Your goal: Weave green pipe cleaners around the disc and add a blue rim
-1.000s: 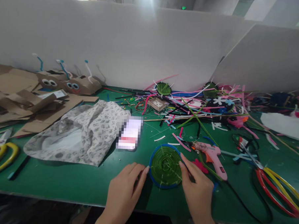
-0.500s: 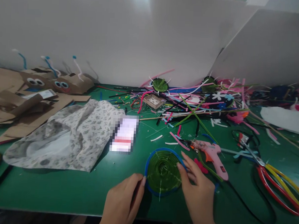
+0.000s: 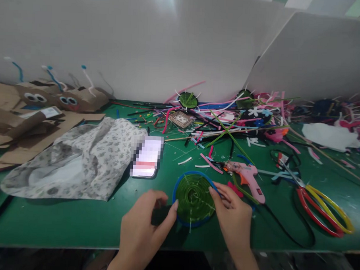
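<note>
Just above the table's front edge is a round coil of green pipe cleaner [image 3: 195, 201] with a blue rim and thin whitish glue strands across it. Its right rim is pinched between the thumb and fingers of my right hand [image 3: 232, 211]. At the left rim, my left hand [image 3: 146, 225] has its thumb and fingers apart; the thumb tip overlaps the rim, and I cannot tell whether it touches. A pink glue gun [image 3: 251, 180] lies right of the coil, its black cord running toward the front. Beneath its nozzle side sits a dark pink piece [image 3: 235, 189].
A phone [image 3: 147, 157] lies beside a patterned cloth [image 3: 89, 159]. Scissors with red and yellow handles [image 3: 322, 213] lie at right. Pipe cleaners and trimmings [image 3: 222, 121] pile along the wall. Cardboard figures [image 3: 83, 101] with googly eyes stand back left.
My left hand has let go of the left rim, and its fingers have spread apart. My right hand still pinches the right rim. The view has shifted slightly.
</note>
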Demonstrator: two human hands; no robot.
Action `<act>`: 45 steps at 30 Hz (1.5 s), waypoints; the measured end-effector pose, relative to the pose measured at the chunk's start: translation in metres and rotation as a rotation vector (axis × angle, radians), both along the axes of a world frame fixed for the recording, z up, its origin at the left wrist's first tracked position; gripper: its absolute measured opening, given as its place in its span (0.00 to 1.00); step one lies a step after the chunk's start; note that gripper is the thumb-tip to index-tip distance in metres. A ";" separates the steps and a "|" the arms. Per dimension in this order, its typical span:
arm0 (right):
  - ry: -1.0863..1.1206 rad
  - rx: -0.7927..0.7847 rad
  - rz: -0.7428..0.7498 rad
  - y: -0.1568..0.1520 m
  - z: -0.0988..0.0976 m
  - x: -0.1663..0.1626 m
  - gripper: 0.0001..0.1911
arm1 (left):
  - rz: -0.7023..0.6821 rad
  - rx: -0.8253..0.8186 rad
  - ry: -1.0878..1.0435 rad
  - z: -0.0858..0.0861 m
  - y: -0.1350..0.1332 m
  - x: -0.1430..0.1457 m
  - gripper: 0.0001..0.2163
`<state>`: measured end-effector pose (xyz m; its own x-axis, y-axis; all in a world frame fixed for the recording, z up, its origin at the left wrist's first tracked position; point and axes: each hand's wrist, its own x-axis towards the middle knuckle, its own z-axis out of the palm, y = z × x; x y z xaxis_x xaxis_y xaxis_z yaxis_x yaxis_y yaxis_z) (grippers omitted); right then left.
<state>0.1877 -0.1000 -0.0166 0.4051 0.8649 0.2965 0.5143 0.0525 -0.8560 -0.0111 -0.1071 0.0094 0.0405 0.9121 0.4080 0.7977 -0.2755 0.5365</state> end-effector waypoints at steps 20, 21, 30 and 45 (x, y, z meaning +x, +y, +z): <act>-0.101 0.089 0.004 0.001 0.000 -0.002 0.11 | -0.359 0.189 0.456 0.069 0.067 0.030 0.26; -0.107 0.093 0.010 0.001 -0.001 -0.002 0.11 | -0.386 0.155 0.482 0.065 0.070 0.034 0.26; -0.285 0.056 0.137 0.011 0.011 0.004 0.10 | -0.601 -0.245 0.505 0.047 0.109 0.034 0.19; -0.688 -0.152 0.643 0.081 0.075 0.007 0.12 | -0.686 -0.600 -0.089 0.034 0.124 -0.001 0.19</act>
<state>0.1949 -0.0188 0.0584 -0.3832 0.9100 0.1584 0.8190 0.4140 -0.3973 -0.0120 0.0173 0.0435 0.6429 0.7595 -0.0994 0.5108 -0.3285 0.7944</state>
